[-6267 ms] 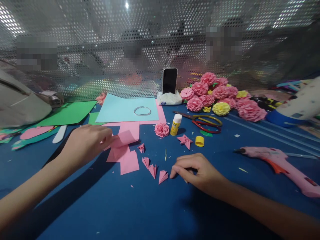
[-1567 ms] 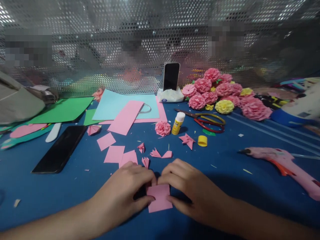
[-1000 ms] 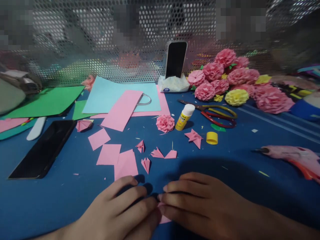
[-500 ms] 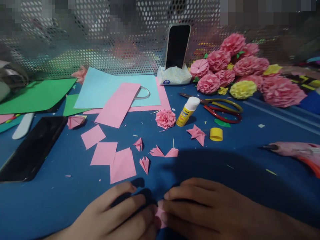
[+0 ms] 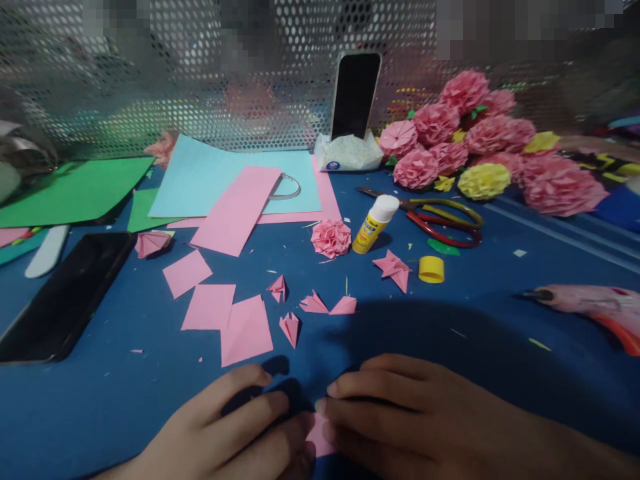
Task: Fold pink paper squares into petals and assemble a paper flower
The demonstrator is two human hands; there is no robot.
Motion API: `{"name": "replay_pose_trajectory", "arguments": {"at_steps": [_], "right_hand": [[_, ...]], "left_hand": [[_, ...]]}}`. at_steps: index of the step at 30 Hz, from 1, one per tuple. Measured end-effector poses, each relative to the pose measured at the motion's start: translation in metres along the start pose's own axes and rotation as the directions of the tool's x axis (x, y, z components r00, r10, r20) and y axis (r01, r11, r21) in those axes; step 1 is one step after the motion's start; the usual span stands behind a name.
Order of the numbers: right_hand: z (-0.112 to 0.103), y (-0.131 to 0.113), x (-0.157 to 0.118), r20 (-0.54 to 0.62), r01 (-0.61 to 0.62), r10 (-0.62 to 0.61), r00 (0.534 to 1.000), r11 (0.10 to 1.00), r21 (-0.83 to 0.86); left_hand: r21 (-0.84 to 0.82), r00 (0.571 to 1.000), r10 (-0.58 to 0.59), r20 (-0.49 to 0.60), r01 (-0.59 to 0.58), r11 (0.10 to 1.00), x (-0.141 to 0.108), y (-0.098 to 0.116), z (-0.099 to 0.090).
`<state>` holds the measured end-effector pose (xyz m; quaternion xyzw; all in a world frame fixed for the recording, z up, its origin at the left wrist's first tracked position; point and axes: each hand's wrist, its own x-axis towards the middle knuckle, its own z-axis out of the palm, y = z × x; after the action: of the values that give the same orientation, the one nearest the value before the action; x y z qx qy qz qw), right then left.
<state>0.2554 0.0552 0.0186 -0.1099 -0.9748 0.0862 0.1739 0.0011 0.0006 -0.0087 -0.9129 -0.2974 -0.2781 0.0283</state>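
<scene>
Between my two hands lies a small piece of pink paper (image 5: 321, 437), mostly covered by fingers, at the bottom edge of the view. My left hand (image 5: 235, 427) has its fingers curled onto the paper's left side. From the right, my right hand (image 5: 400, 413) presses fingertips on the same piece. Just beyond are small folded pink pieces (image 5: 289, 330) and a pair of joined ones (image 5: 329, 305). Three pink paper squares (image 5: 246, 330) overlap or lie close together to the left. A folded pink star (image 5: 394, 269) rests farther right.
A glue stick (image 5: 375, 225), its yellow cap (image 5: 431, 269), scissors (image 5: 440, 220) and a pink glue gun (image 5: 585, 303) lie right. Paper flowers (image 5: 465, 133) are piled behind. A phone (image 5: 60, 293) lies left; another phone (image 5: 356, 97) stands at the back by a metal mesh.
A little more of the pink paper shows between my hands, and the fingers have shifted slightly. The view has moved a touch; the other things lie as before.
</scene>
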Motion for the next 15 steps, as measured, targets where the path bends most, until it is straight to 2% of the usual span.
{"name": "replay_pose_trajectory", "arguments": {"at_steps": [6,11,15], "right_hand": [[0.005,-0.009,0.000,0.041,-0.065,0.071,0.997,0.989,-0.133],[0.020,-0.015,0.009,-0.008,-0.082,0.082,0.997,0.975,-0.207],[0.018,-0.017,0.011,0.055,-0.063,0.079,0.995,0.967,-0.249]], "left_hand": [[-0.148,0.988,-0.155,-0.022,0.150,0.978,0.007,0.001,0.001],[-0.043,0.998,-0.055,-0.017,0.055,0.998,0.004,0.002,0.003],[-0.032,0.999,-0.039,-0.004,0.038,0.999,0.001,0.002,0.000]]}}
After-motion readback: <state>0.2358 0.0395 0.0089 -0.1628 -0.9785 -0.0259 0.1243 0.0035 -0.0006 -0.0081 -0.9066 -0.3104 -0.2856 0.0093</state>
